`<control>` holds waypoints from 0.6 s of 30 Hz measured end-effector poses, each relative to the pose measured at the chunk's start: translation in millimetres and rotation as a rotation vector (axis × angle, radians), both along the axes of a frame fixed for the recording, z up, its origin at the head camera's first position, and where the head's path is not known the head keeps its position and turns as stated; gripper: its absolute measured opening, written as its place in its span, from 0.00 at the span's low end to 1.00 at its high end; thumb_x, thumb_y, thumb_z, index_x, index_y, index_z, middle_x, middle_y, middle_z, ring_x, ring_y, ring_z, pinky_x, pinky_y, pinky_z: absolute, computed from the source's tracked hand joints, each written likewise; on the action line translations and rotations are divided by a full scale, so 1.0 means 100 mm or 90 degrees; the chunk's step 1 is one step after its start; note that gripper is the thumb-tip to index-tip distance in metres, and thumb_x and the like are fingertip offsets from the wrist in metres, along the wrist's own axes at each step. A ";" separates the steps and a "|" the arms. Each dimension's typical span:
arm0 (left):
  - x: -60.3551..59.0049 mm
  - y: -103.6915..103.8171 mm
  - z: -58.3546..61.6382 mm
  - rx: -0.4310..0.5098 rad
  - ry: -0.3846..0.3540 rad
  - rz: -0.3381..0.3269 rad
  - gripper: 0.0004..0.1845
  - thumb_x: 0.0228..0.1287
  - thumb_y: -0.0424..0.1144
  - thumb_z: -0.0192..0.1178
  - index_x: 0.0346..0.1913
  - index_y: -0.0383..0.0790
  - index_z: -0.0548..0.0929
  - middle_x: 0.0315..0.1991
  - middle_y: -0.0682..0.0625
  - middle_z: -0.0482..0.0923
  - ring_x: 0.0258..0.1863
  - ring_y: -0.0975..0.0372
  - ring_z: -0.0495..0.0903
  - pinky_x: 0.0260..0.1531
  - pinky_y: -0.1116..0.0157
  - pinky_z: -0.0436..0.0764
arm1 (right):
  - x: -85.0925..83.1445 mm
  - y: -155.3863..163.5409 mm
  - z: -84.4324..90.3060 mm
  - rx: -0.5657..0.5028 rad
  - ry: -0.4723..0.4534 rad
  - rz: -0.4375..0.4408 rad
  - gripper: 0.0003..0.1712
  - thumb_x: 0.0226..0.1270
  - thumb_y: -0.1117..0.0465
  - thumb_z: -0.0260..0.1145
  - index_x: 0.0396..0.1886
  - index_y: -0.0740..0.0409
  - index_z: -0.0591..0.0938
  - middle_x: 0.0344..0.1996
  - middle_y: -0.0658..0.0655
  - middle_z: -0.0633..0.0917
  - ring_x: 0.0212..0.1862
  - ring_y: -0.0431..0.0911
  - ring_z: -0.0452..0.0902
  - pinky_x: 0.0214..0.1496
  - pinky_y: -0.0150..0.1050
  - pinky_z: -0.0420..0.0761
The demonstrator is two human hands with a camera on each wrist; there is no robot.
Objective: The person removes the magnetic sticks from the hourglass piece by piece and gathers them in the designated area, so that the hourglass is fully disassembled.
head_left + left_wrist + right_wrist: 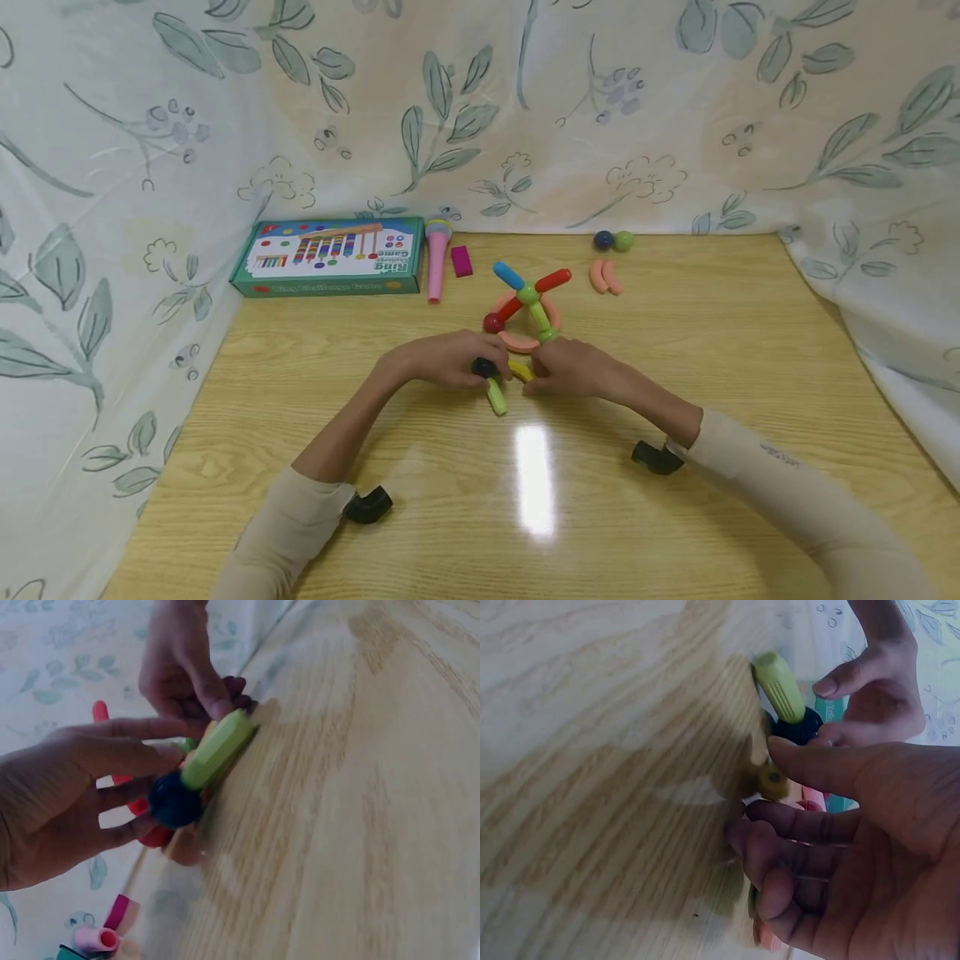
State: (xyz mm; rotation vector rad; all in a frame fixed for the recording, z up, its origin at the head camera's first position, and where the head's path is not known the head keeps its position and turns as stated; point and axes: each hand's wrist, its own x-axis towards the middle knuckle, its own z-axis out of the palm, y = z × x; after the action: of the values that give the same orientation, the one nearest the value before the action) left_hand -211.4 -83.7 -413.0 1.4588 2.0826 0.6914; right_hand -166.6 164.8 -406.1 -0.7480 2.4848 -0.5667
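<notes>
In the head view, my left hand (461,358) holds a dark blue ball (175,800) by its fingertips. A light green ribbed stick (219,748) is joined to that ball and points toward me. My right hand (573,368) pinches a yellow curved piece (772,781) between thumb and index finger, just right of the ball. Just beyond both hands stands a figure of a green ball (528,294) with a blue stick (508,276), red sticks (553,280) and a light green stick (539,316). Salmon curved pieces (517,342) ring its base, beside a dark red ball (492,323).
A ring game box (330,257) lies at the back left, beside a pink toy microphone (437,258) and a magenta block (462,262). At the back right are a navy ball (603,240), a green ball (623,241) and two salmon curved pieces (604,276). A patterned cloth (510,125) hangs behind.
</notes>
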 end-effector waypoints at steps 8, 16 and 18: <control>-0.04 0.05 -0.02 -0.011 0.029 0.060 0.19 0.67 0.35 0.71 0.60 0.41 0.83 0.56 0.48 0.80 0.57 0.58 0.79 0.63 0.61 0.80 | 0.03 -0.05 -0.02 0.047 0.031 -0.035 0.21 0.76 0.50 0.67 0.23 0.53 0.76 0.16 0.46 0.64 0.20 0.38 0.59 0.23 0.30 0.59; -0.05 0.11 0.03 -0.074 0.032 0.042 0.37 0.72 0.38 0.67 0.80 0.45 0.66 0.82 0.46 0.63 0.81 0.48 0.63 0.78 0.50 0.68 | 0.04 -0.04 -0.02 0.085 0.041 -0.066 0.24 0.76 0.48 0.67 0.19 0.51 0.74 0.18 0.47 0.68 0.20 0.39 0.62 0.22 0.30 0.60; -0.05 0.11 0.03 -0.093 0.041 0.044 0.34 0.74 0.39 0.64 0.79 0.43 0.67 0.82 0.47 0.62 0.80 0.48 0.65 0.77 0.52 0.70 | 0.04 -0.04 -0.02 0.087 0.054 -0.075 0.21 0.76 0.48 0.67 0.23 0.52 0.76 0.19 0.48 0.70 0.21 0.40 0.64 0.22 0.31 0.62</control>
State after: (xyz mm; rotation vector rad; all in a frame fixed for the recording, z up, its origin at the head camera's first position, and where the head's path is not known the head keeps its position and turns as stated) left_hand -216.0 -72.7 -410.3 1.3498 2.1919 0.5125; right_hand -162.6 160.5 -408.0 -0.5872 2.6293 -0.4079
